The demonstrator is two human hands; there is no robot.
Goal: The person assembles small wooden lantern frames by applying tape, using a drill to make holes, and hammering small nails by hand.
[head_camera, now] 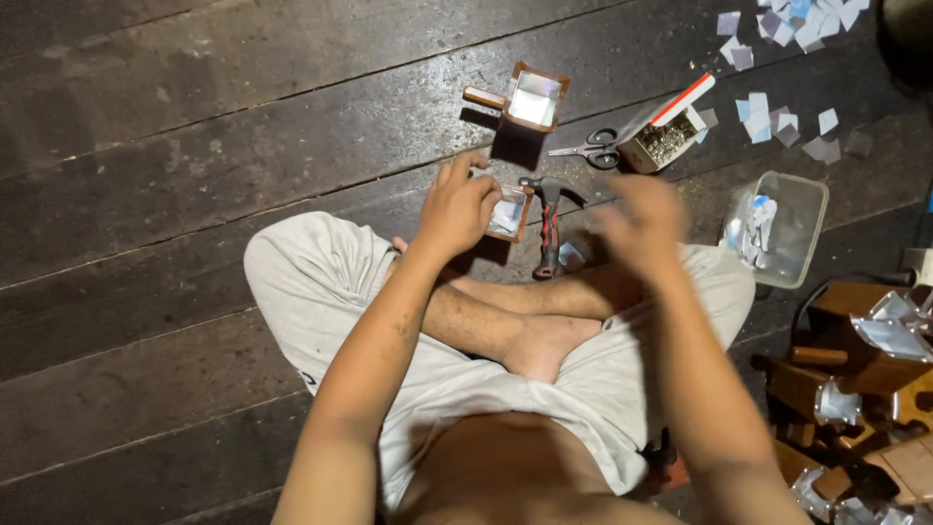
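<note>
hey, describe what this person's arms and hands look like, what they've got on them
Both arms are bare: no sleeves, gloves, watch or rings visible. The left hand is sharp enough to show plain, uncovered fingers. A small dark mark sits on the inner left forearm. The right hand is motion-blurred, so fine details there cannot be told. Light grey-white shorts are the only clothing seen.

A person sits cross-legged on a dark wooden plank floor point(194, 175). The left hand point(457, 209) holds a small wooden box with shiny foil inside point(509, 215). The right hand point(641, 226) is blurry, raised above the knee. A hammer with a red and black handle point(549, 226) lies just beside the box. Grey scissors point(589, 150) lie farther off.
</note>
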